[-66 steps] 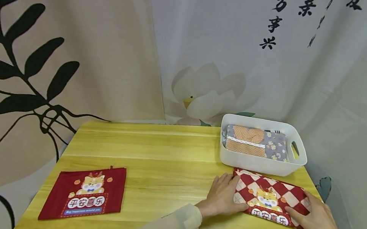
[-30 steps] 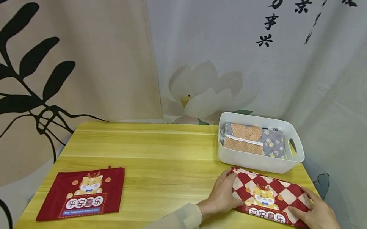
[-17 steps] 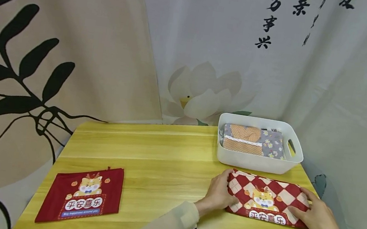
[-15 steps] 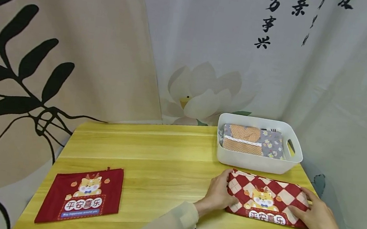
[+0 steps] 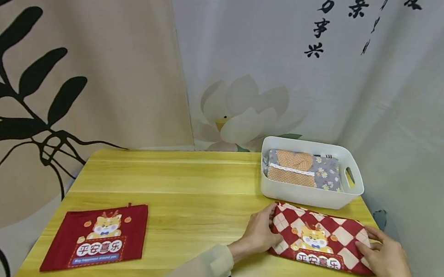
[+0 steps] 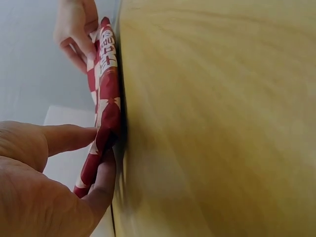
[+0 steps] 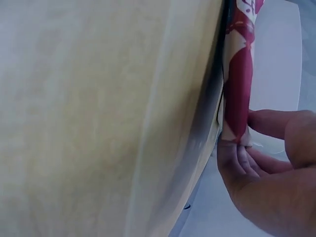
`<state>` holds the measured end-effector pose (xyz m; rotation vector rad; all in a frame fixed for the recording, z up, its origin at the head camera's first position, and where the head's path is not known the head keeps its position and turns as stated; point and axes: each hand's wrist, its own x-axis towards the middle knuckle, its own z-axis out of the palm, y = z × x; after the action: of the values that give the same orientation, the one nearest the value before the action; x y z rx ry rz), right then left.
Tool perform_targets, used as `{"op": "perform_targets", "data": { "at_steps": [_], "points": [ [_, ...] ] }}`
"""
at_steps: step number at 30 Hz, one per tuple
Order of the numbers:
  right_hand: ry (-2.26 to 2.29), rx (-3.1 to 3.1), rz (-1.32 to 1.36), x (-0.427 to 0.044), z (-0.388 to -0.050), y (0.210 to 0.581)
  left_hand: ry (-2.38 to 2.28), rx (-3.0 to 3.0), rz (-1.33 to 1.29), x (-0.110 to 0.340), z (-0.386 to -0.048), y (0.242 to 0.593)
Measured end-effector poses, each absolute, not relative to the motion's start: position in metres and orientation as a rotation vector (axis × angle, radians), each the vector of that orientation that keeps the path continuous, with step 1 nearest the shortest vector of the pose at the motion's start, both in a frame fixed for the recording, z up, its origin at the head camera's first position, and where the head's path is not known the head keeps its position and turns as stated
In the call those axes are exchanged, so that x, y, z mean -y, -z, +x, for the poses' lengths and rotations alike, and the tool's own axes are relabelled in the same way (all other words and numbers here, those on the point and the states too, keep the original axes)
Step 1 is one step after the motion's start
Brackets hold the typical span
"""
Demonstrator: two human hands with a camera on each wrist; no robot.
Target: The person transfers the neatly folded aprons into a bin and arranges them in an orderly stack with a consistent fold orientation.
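1. A pale printed curtain (image 5: 269,61) is hung behind a yellow wooden table (image 5: 200,182). A white basket (image 5: 306,195) with a floral bundle (image 5: 305,169) inside is set at right rear; a red cloth (image 5: 99,234) is laid flat at left.
2. Change: compared with the earlier head views, both hands are shifted outwards along the checked bundle (image 5: 321,241). More of its printed face is exposed. Its place in front of the basket is hardly altered.
3. Meaning, as judged: the bundle is better controlled from its ends, and the handling looks like squaring or adjusting.
4. Grip: the left end is pinched by the left hand (image 5: 257,235), thumb on the face, fingers tucked beneath. The right end is likewise pinched by the right hand (image 5: 390,261).
5. Position: the bundle is stretched between the two hands, print upward, on the table's right side. Whether its underside is fully rested on the wood cannot be told.
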<state>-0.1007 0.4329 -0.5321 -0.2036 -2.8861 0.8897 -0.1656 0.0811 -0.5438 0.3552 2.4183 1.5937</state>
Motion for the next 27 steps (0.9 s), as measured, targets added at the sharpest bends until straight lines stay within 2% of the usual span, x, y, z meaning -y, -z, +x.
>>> {"op": "perform_targets", "data": {
  "at_steps": [27],
  "points": [
    [-1.445,2.700,-0.246,-0.424,-0.100,0.504,-1.811,-2.360,0.315,-0.042,-0.161,0.517]
  ]
}}
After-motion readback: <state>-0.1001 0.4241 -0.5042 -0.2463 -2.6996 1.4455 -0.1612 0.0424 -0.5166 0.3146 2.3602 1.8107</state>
